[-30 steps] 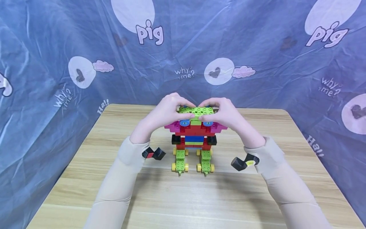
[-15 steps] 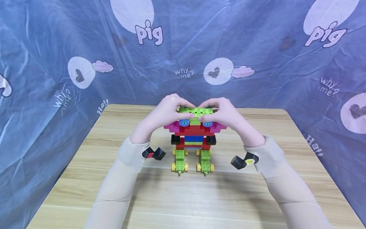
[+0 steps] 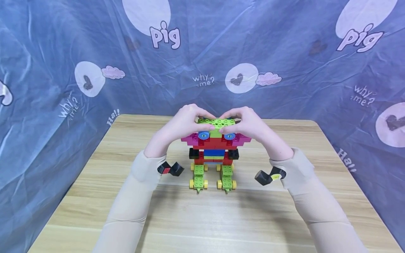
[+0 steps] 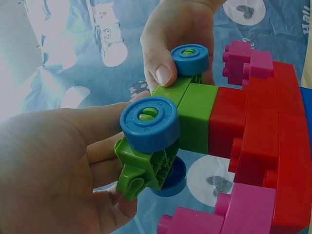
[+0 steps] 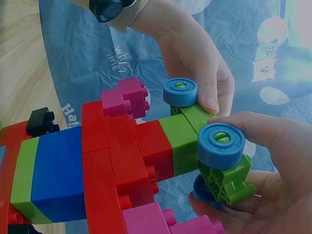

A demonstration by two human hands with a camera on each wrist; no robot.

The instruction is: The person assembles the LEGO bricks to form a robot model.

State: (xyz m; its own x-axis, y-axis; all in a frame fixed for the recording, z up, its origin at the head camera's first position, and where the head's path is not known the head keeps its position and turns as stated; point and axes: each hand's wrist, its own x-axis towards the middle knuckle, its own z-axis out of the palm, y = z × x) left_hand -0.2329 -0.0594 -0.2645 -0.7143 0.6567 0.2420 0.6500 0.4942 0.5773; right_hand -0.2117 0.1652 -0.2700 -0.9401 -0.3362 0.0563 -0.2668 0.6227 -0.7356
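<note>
A figure of toy building blocks (image 3: 211, 143) stands upright on the table. On top lies a lime-green wheeled base (image 3: 218, 123) with blue wheels (image 4: 150, 124). My left hand (image 3: 185, 123) grips its left end, thumb along the near side and fingers behind. My right hand (image 3: 250, 123) holds the right end the same way, and the fingertips of both hands nearly meet at the middle. In the right wrist view, a green brick (image 5: 180, 144) and a red brick (image 5: 153, 146) sit directly under the base. Magenta bricks (image 4: 248, 209) step outward at the figure's sides.
The figure's feet are two green wheeled bases (image 3: 198, 182) with yellow wheels, standing on the wooden table (image 3: 202, 225). Black bricks (image 3: 233, 154) stick out at its sides. A blue printed cloth (image 3: 202, 52) hangs behind the table and along both sides.
</note>
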